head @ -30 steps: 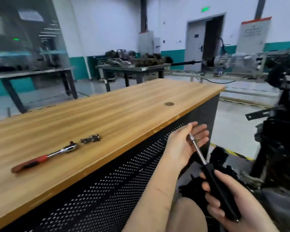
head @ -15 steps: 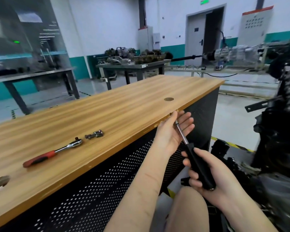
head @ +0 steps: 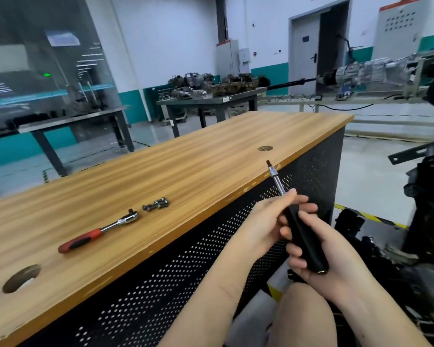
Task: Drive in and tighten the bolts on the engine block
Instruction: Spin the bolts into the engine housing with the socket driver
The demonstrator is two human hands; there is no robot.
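At the near right, off the workbench's front edge: right hand [head: 328, 256], fingers wrapped round the black handle of a driver tool [head: 301, 234]; left hand [head: 268, 221] at its 10 o'clock, thumb and fingers pinching the top of the handle where the chrome shaft begins. The shaft runs up toward 11 o'clock, its dark bit tip showing just over the bench edge. Workbench [head: 211, 156]: wood top, black perforated front panel, long front edge running from lower left toward 1 o'clock. On the top, at 9 o'clock from the hands and well apart from them: bolts [head: 156, 204], a small cluster set back from the edge; just beside them toward 8 o'clock, a red-handled ratchet [head: 99, 231]. The far half of the top is bare wood. At 3 o'clock, dark engine block [head: 426, 221], partly out of frame. Beyond, grey floor and metal tables [head: 211, 101].
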